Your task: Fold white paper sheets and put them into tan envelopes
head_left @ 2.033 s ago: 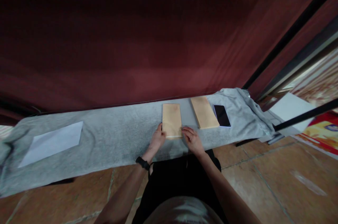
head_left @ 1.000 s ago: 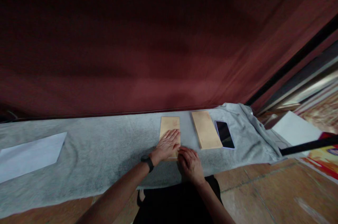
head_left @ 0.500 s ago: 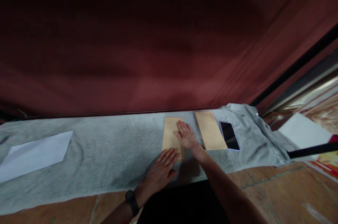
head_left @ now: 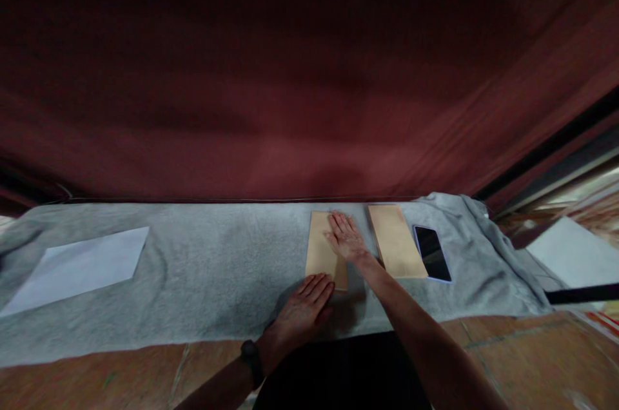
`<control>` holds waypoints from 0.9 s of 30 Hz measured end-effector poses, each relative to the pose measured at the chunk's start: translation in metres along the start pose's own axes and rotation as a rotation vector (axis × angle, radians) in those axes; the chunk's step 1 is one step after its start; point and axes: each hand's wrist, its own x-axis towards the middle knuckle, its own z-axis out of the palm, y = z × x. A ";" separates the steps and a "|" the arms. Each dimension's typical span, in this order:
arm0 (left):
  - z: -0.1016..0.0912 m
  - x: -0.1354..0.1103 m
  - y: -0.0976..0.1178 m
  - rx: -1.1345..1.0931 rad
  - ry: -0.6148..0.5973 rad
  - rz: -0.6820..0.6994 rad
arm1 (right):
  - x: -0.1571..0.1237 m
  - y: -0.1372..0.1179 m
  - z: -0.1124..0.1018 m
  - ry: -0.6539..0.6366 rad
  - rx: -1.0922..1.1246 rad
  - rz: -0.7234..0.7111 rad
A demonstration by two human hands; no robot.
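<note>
A tan envelope [head_left: 320, 247] lies lengthwise on the grey cloth [head_left: 207, 268] in front of me. My right hand [head_left: 345, 238] rests flat on its far right part, fingers stretched out. My left hand [head_left: 303, 311] lies flat on the cloth at the envelope's near edge, its fingertips touching that edge; a dark watch is on that wrist. A second tan envelope [head_left: 395, 241] lies just to the right, apart from both hands.
A dark phone [head_left: 432, 253] lies face up beside the second envelope. A white sheet of paper [head_left: 77, 267] sits far left on the cloth. A dark red curtain [head_left: 290, 94] hangs behind. Brown floor tiles [head_left: 532, 358] run along the near side.
My left hand went from flat on the envelope back to its near edge. My right hand moved from the near edge up onto the envelope's far part, fingers spread.
</note>
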 end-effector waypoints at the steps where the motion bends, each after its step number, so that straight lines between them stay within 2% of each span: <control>1: 0.000 0.000 0.001 -0.008 0.010 -0.007 | 0.003 0.001 -0.001 -0.007 0.002 -0.019; 6: -0.003 0.000 0.005 -0.040 0.033 -0.027 | 0.016 -0.003 0.001 -0.085 0.048 -0.127; 12: -0.002 0.000 0.006 -0.057 0.049 -0.037 | 0.019 -0.030 0.003 -0.192 0.094 -0.180; 19: -0.003 0.001 0.007 -0.059 0.040 -0.082 | -0.008 -0.058 -0.008 -0.237 0.183 -0.268; 24: -0.007 0.002 0.007 -0.065 0.028 -0.083 | -0.031 -0.055 -0.012 -0.243 0.269 -0.335; 27: -0.008 0.002 0.005 -0.078 0.036 -0.073 | -0.027 -0.043 -0.012 -0.218 0.213 -0.222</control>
